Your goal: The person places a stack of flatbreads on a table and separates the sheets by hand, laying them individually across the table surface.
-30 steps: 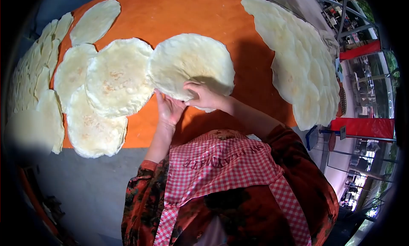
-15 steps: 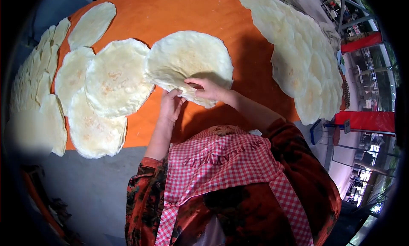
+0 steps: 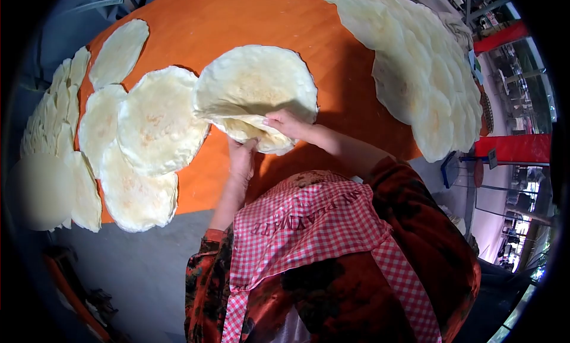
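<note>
A large round flatbread (image 3: 256, 76) lies on the orange table cover in front of me, its near edge lifted and folded into a pocket. My right hand (image 3: 287, 124) pinches the raised edge from the right, thumb and fingers closed on it. Below the near rim, my left hand (image 3: 242, 153) grips the lower layer, with its fingertips partly hidden under the bread. Touching on the left is another round flatbread (image 3: 157, 120), which overlaps a lower flatbread (image 3: 139, 191) and one more flatbread (image 3: 98, 120) behind it.
Overlapping flatbreads (image 3: 415, 76) cover the right side of the orange table cover (image 3: 237, 16). More thin breads (image 3: 53, 111) are layered along the left edge, and a single oval bread (image 3: 119, 53) lies at the far left. Grey floor (image 3: 148, 272) shows below the table edge.
The near edge of the flatbread has been lifted and opened into a wider fold. My left hand has moved slightly down, beneath the rim. The view has shifted a little.
</note>
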`<state>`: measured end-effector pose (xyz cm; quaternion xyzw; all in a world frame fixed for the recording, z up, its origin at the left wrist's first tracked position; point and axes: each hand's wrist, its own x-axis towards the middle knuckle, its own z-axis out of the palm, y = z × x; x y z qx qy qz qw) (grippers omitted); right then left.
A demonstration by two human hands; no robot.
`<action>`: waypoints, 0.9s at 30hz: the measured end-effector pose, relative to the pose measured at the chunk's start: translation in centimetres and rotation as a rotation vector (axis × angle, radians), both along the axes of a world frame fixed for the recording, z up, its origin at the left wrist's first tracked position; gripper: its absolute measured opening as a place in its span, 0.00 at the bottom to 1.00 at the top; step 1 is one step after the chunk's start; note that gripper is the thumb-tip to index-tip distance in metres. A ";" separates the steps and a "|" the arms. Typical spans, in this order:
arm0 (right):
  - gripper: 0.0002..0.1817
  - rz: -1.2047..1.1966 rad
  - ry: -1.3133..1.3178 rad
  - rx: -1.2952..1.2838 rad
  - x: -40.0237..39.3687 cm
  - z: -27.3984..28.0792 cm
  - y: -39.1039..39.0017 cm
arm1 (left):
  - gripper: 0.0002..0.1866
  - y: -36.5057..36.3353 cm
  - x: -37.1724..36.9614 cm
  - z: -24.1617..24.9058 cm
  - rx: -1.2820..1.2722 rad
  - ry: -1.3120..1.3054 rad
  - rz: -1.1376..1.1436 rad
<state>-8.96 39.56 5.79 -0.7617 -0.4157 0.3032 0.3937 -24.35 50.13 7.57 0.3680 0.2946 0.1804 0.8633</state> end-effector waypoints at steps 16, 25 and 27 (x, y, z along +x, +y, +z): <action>0.08 -0.442 -0.137 0.170 11.1 9.6 -4.1 | 0.25 12.8 -10.2 -1.3 0.216 0.305 0.190; 0.12 -0.745 -0.183 0.041 16.2 -1.3 -18.6 | 0.32 10.5 -17.9 -2.5 -0.204 0.056 -0.164; 0.14 -0.697 0.044 0.099 16.1 0.5 -16.9 | 0.35 10.6 -19.6 -5.3 -0.158 0.028 -0.087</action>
